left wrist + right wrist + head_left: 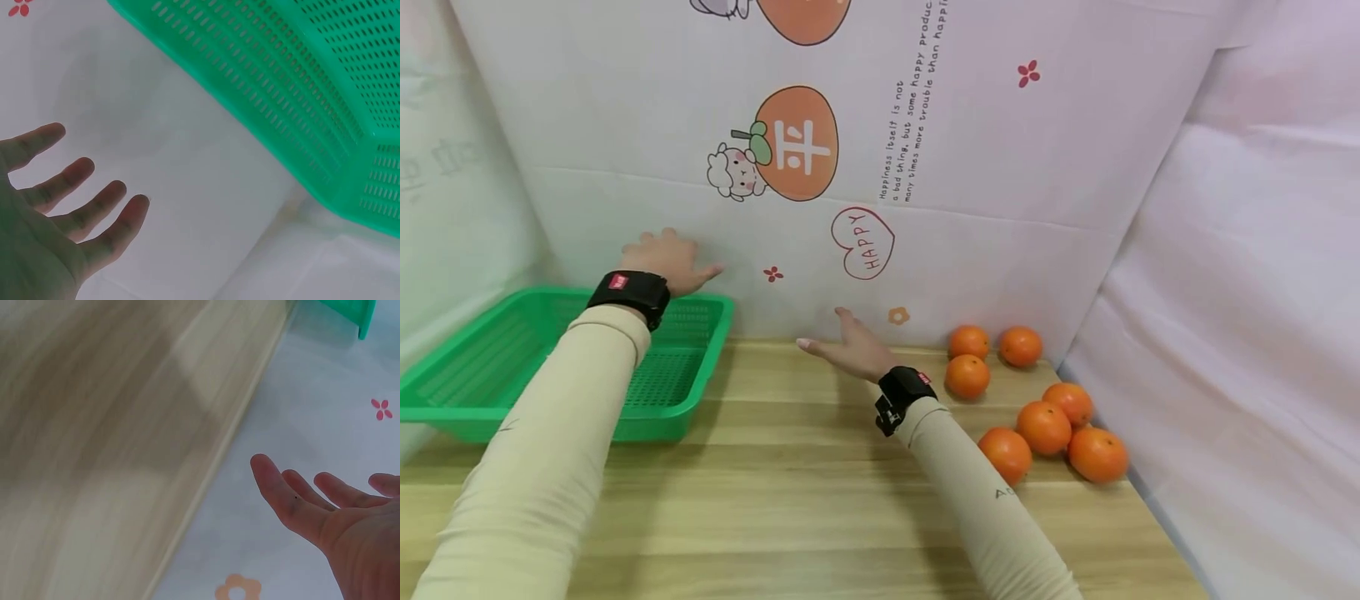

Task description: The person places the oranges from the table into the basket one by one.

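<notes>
My left hand (664, 260) hovers above the far rim of a green plastic basket (718, 358), its fingers spread and holding nothing. The left wrist view shows that hand (56, 212) apart from the perforated basket wall (262, 81). Over the back edge of the wooden table, my right hand (857, 346) is held out with the thumb apart and nothing in its grasp. In the right wrist view the right hand (350, 525) has relaxed, extended fingers. Several oranges lie to its right, among them a near one (1004, 456) beside the right sleeve and a back one (967, 377).
The basket stands at the left of the wooden table (790, 500). A printed white sheet (1000, 167) rises behind the table's back edge, and white cloth (1247, 333) hangs along the right side. More oranges (1097, 455) sit near the table's right edge.
</notes>
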The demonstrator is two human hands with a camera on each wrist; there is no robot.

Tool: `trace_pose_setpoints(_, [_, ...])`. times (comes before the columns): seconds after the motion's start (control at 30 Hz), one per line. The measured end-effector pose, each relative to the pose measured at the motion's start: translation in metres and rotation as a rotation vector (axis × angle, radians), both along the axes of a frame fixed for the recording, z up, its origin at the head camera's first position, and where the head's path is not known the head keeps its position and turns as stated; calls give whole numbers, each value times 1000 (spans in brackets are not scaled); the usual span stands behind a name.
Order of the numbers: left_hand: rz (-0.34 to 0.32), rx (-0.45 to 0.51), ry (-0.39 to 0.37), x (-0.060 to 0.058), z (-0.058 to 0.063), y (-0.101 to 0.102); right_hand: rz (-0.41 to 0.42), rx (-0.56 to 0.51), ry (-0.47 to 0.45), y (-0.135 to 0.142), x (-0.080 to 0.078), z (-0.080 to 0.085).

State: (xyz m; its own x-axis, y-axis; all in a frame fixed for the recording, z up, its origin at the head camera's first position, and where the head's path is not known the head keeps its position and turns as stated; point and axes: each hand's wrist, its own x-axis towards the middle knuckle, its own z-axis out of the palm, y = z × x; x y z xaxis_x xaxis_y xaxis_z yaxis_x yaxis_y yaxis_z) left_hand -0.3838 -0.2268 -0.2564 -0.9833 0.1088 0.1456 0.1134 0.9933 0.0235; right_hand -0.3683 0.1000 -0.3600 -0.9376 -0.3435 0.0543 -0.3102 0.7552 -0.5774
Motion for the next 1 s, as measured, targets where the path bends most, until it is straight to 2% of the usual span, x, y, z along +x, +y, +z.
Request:
trace_pose_setpoints(0.23, [6,9,-9,7,1,-28,29,-93,-57,-13,8,-1])
trace_pose_setpoints(0.57, [-29,4,-104,13,6,-70,28,-218,-152,-31,13,3])
trace_pose_setpoints(0.77, [-4,-10,-138,21,8,-93,63,-246,-200,-45,18,5])
trace_pose_setpoints(0.9, [-7,-35,-153,25,6,-112,84,-256,-204,-55,21,3])
trace_pose_setpoints(1.0, [-14,-54,-149,23,-2,-132,99,-262,-219,-62,24,1])
